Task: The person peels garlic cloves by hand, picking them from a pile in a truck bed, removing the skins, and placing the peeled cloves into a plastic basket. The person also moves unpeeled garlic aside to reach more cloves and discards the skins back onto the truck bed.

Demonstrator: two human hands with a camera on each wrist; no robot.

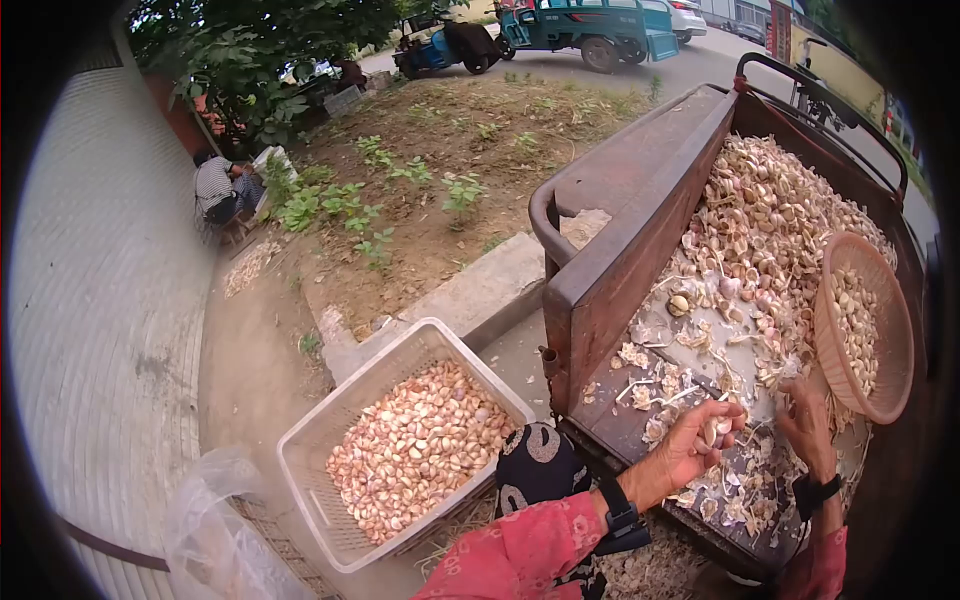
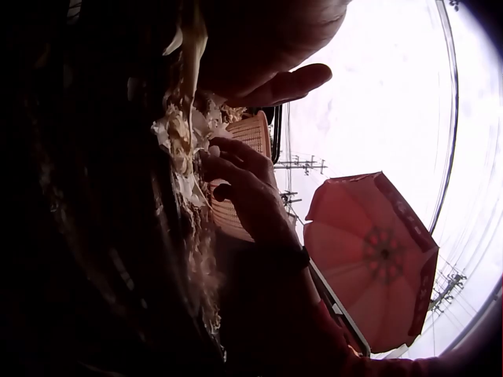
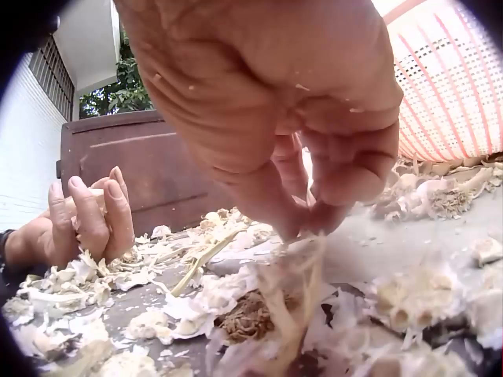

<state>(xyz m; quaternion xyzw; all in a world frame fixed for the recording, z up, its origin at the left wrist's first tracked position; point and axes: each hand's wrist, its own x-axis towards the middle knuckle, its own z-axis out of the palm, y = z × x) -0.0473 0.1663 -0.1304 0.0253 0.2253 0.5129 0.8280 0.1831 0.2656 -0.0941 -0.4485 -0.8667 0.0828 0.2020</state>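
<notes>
Holding garlic cloves [image 1: 716,430] in my curled left hand [image 1: 700,445] — my right hand [image 1: 805,425] pinches dry garlic stalks [image 3: 295,302] on the cart bed [image 1: 625,420] by the basket [image 1: 865,330].

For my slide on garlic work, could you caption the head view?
Left hand holds garlic cloves over the skin-strewn cart bed; right hand rests beside a woven basket.

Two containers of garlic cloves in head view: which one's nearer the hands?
The round woven basket, tilted on the cart bed just above the right hand. The white rectangular crate stands on the ground, beside the cart.
</notes>
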